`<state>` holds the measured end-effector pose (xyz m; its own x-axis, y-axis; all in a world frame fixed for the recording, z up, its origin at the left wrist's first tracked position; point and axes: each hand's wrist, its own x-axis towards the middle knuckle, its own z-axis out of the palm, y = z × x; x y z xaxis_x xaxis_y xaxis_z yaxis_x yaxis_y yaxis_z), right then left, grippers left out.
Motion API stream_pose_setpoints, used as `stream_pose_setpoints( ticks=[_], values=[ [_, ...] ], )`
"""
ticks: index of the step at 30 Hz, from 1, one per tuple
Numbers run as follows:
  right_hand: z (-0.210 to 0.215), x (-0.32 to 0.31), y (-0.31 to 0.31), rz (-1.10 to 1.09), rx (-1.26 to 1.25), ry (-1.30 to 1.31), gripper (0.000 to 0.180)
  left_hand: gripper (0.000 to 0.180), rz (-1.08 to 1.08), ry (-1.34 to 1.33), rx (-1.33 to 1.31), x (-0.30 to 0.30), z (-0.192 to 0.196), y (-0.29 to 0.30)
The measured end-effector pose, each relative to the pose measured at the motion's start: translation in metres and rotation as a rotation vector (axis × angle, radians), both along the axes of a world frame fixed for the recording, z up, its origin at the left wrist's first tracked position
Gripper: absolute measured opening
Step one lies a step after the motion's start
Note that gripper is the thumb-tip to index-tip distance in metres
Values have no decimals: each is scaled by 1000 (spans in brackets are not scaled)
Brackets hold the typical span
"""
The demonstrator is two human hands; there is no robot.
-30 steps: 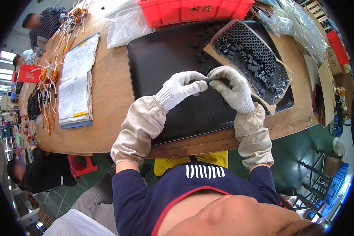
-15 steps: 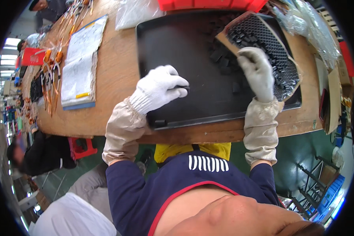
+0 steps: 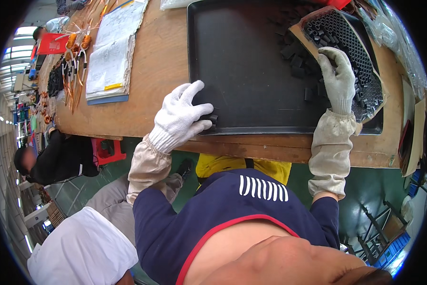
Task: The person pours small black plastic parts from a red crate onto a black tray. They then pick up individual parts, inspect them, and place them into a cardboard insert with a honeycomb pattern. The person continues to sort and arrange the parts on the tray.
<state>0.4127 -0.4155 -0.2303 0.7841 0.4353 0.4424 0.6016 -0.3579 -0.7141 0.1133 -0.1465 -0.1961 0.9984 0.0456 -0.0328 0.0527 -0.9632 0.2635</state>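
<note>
The left hand point(image 3: 179, 113) is resting, fingers parted, beside short black tubes point(image 3: 214, 120) in the near-left corner of the tray point(image 3: 251, 66), likely light, firm and best pinched by their sides, while the right hand point(image 3: 340, 80) is hovering near the carton's cardboard edge point(image 3: 303, 40), its grip unclear.

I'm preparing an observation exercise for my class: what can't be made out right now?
All in the head view:
Black pieces by the left hand: partly covered by that hand, so its grip is unclear.
Right hand: itself hides whether anything is pinched in its grip.
Red crate: mostly cut off by the top edge.
Open papers: text too small and blurred to read.
</note>
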Motion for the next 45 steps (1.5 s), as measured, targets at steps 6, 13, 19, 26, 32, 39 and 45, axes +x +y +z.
stream_pose_setpoints(
  ticks=[6,13,19,26,32,39,45],
  values=[
    [2,-1,-1,-7,-17,-29,16,49,-66,7,-39,0,2,-4],
    [8,-3,0,34,42,-96,16,42,-115,-140,10,41,17,-4],
    [8,1,-1,-32,62,-149,13,28,-169,-420,-80,169,-12,-4],
    [8,5,-6,-44,91,-112,14,43,-38,-193,54,239,-24,-48],
    [13,2,-9,-86,55,-121,13,34,-176,-169,53,235,-41,-48],
    [11,-9,-1,93,134,79,18,27,-66,-232,-402,223,-32,-58],
    [8,-10,0,219,-68,-64,23,23,-4,-44,-796,215,-20,-66]
  ],
)
